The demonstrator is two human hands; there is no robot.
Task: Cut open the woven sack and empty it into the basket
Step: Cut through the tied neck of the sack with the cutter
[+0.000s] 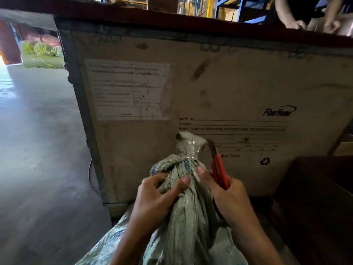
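Our left hand [158, 197] is closed around the gathered neck of the woven sack [189, 217], which stands in front of us against the lower part of the big crate [219, 83], on the floor as far as we can tell. The cloth looks soft and crumpled, so we judge it will slump unless pinched just under the taped knot [191, 144]. Clear tape there may be slick and tougher than the weave. Our right hand [227, 196] steadies the neck with its thumb and clasps a red utility knife [219, 169], its blade beside the knot's right edge. No basket shows here.
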